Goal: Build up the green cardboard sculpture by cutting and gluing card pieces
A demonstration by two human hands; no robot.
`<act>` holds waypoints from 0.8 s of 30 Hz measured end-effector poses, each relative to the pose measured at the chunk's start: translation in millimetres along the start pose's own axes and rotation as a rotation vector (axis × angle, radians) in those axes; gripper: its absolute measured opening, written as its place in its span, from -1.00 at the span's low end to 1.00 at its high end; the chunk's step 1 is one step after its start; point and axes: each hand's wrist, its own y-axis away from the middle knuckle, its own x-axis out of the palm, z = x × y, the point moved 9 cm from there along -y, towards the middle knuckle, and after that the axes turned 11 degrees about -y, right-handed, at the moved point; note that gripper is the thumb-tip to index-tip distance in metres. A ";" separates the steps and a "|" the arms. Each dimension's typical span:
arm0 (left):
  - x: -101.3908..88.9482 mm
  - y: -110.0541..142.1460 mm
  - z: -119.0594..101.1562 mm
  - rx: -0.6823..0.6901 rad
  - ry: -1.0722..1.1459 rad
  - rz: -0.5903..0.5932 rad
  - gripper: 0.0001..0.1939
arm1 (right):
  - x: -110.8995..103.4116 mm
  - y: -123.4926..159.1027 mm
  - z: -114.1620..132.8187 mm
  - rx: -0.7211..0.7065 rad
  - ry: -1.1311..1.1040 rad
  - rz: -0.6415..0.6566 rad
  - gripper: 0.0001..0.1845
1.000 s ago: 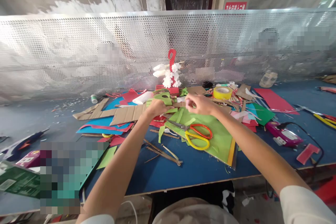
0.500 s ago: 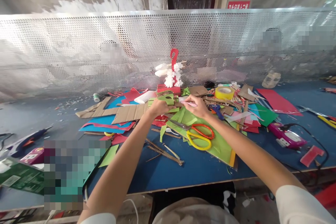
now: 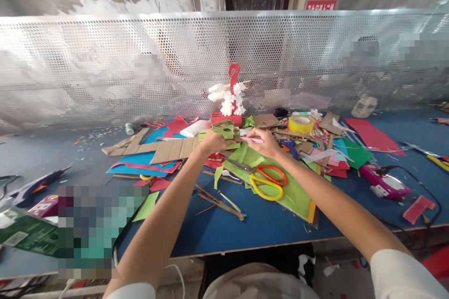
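Note:
My left hand is closed on a piece of green paper with dark lines on it, pressing it near a strip of cardboard. In my right hand a slim pink pen is pinched, its tip pointing left toward the green paper; whether the tip touches is too small to tell. Just behind both hands stands a red decoration with white paper flowers on a red base. Scissors with yellow and orange handles lie on green sheets between my forearms.
Dry twigs lie near the front. Yellow tape, a blue glue gun and paper scraps crowd the right. A purple device with a cable sits farther right; another glue gun lies left. A perforated metal screen borders the back.
Both hands stay in nearly the same place, with the green paper and pink pen still held. The whole view has shifted very slightly.

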 end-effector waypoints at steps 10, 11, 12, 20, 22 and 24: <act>-0.1 -0.1 1.0 -0.012 -0.060 -0.015 -0.68 | -1.2 -0.4 -0.3 0.004 0.007 -0.012 -0.86; -0.2 -0.1 0.8 -0.010 -0.060 -0.015 -0.68 | -1.4 -0.4 0.0 0.003 0.007 -0.013 -0.87; -0.6 -0.1 0.4 -0.006 -0.060 -0.019 -0.68 | -1.3 -0.4 0.5 0.001 0.006 -0.009 -0.87; -6.8 -0.7 -6.3 0.024 -0.060 -0.043 -0.73 | -2.2 0.0 4.3 -0.004 0.000 0.007 -0.87; -8.1 -0.8 -7.8 0.015 -0.052 -0.028 -0.74 | -4.4 0.4 6.2 -0.009 -0.007 -0.012 -0.87; -9.6 -0.3 -7.6 -0.010 -0.050 -0.017 -0.73 | -5.5 0.6 8.2 -0.017 -0.009 -0.023 -0.87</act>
